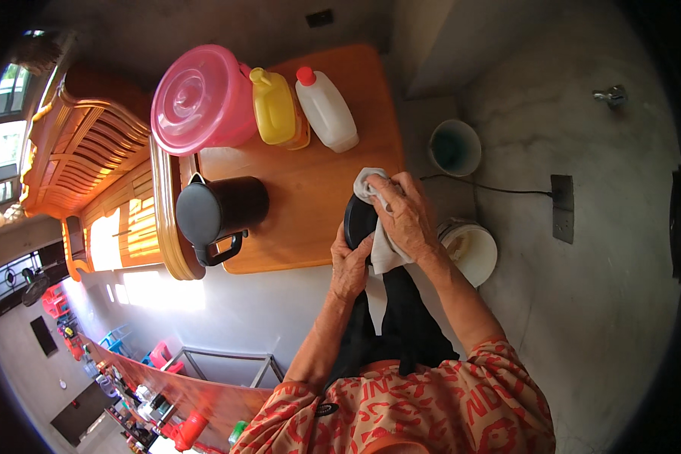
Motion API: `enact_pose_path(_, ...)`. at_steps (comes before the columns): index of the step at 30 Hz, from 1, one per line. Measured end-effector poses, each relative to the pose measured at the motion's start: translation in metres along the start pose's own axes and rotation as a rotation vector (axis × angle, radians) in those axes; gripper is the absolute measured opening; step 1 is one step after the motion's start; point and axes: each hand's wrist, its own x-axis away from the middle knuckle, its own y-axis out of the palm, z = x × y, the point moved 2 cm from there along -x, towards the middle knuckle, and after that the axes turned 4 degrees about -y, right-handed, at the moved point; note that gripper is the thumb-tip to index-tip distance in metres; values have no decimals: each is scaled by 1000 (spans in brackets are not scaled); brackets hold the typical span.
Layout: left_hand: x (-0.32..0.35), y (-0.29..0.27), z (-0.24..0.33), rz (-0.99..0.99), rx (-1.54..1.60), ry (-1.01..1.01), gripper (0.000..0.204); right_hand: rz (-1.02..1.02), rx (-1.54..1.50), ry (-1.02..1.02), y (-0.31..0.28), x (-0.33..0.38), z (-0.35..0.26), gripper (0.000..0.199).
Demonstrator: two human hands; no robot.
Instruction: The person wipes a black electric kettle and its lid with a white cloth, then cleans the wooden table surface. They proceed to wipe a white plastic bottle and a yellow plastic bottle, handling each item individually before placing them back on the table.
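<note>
A flat black round kettle base (pixel 360 221) is held over the table's right edge by my left hand (pixel 349 266), its fingers closed on the rim. My right hand (pixel 407 216) grips a white cloth (pixel 387 253) and presses it against the base's upper right side; part of the cloth hangs below the fingers. A thin black cord (pixel 499 186) runs from the wall outlet (pixel 562 208) toward the base, and its near end disappears behind my right hand. To the left, a black kettle (pixel 223 208) with its lid closed stands on the wooden table (pixel 310 197).
Along the table's far side stand a pink lidded tub (pixel 200 102), a yellow jug (pixel 278 110) and a white bottle with a red cap (pixel 327 111). Two buckets, one with a green inside (pixel 455 147) and one white (pixel 471 253), sit right of the table. A wooden bench (pixel 106 181) adjoins its left.
</note>
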Motion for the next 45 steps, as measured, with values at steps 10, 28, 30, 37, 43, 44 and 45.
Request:
enact_pose_path(10,40,11,77,-84,-50,-46,43,106,4,-92,-42,27,-43,50)
enact_pose_path(28,100,-2,124,-236,162,-45,48,346,158,-164,-59,117,-167,51)
enact_pose_path(30,111,5,129,-257,166,-41,49,402,159,-117,-73,108,-164,43)
enact_pose_path(37,120,16,131,-283,166,36,49,378,290,-154,-104,67,-148,42)
enact_pose_path(43,120,35,109,-228,290,109,47,264,353,-250,-111,96,-163,46)
enact_pose_path(44,119,40,105,-240,317,121,46,266,351,-266,-113,101,-168,45)
enact_pose_path(45,119,45,101,-252,344,133,46,250,353,-285,-113,105,-168,45)
